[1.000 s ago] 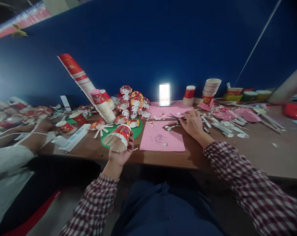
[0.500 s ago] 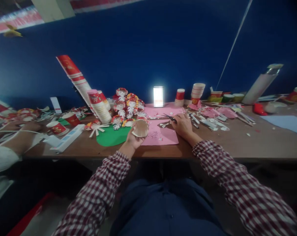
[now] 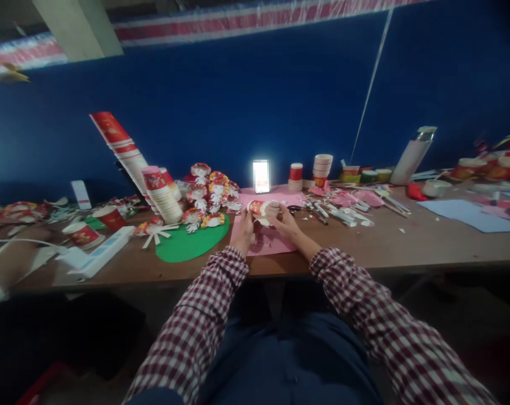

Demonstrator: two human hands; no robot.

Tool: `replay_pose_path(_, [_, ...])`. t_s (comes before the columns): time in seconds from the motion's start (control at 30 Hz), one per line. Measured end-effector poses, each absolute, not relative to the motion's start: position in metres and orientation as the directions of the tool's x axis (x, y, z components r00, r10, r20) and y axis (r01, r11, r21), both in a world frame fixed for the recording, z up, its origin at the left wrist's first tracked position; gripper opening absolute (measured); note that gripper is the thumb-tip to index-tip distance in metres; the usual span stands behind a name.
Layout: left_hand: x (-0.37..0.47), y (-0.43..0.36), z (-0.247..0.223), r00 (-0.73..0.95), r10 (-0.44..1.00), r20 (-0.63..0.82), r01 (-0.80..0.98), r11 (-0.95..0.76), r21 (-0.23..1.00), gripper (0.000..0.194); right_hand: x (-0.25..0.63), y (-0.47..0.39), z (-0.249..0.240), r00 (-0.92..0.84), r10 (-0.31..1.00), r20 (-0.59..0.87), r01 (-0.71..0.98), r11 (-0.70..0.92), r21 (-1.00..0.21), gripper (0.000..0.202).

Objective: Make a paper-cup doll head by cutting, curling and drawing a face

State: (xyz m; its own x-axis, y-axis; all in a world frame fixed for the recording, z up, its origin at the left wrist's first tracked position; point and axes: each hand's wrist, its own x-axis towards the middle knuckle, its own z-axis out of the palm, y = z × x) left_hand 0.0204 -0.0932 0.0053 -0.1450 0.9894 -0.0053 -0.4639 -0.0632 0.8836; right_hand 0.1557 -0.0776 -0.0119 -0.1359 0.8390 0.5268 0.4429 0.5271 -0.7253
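Between my two hands is a red and white paper cup (image 3: pixel 259 208), tipped on its side just above a pink sheet (image 3: pixel 276 244). My left hand (image 3: pixel 245 232) grips the cup's left end. My right hand (image 3: pixel 285 223) closes on its right end, where a pale, wavy cut edge shows. Scissors (image 3: pixel 295 208) lie on the table close behind my right hand, their blades partly hidden. Left of my hands is a green sheet (image 3: pixel 187 244), with several figures made of cut cups (image 3: pixel 208 194) on and behind it.
A tall leaning stack of paper cups (image 3: pixel 128 152) and a power strip (image 3: pixel 105 253) stand left. A lit phone (image 3: pixel 262 176) is propped at the back. Pens and paper scraps (image 3: pixel 343 208), a white flask (image 3: pixel 415 154) and a co-worker's arm (image 3: pixel 14 259) are around.
My right hand has let go of the scissors and moved left onto the cup. The cup has been turned sideways and moved over the pink sheet. The camera view has shifted.
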Motion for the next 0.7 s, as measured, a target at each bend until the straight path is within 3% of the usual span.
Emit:
replay_pose_path(0.17, [0.021,-0.095,-0.001,-0.157,0.985,0.065,-0.357,-0.118,0.927,0.037,0.153,-0.065,-0.019,0.047,0.881,0.471,0.443,0.405,-0.800,0.050])
replay_pose_path(0.33, [0.024,-0.102,0.000,-0.199,0.964,0.173,-0.235,-0.219,0.947,0.090,0.166,-0.066,-0.017,0.185,0.878,0.441,0.483,0.310,-0.819,0.052])
replay_pose_path(0.43, [0.029,-0.103,-0.002,-0.177,0.960,0.217,-0.187,-0.249,0.950,0.104,0.169,-0.070,-0.016,0.198,0.870,0.452,0.501,0.306,-0.809,0.048])
replay_pose_path(0.57, [0.029,-0.099,-0.007,-0.199,0.951,0.235,-0.148,-0.266,0.952,0.107,0.169,-0.074,-0.015,0.184,0.861,0.474,0.525,0.322,-0.788,0.044])
replay_pose_path(0.7, [0.024,-0.095,-0.012,-0.235,0.949,0.212,-0.158,-0.253,0.955,0.087,0.168,-0.076,-0.014,0.157,0.866,0.474,0.561,0.317,-0.765,0.036])
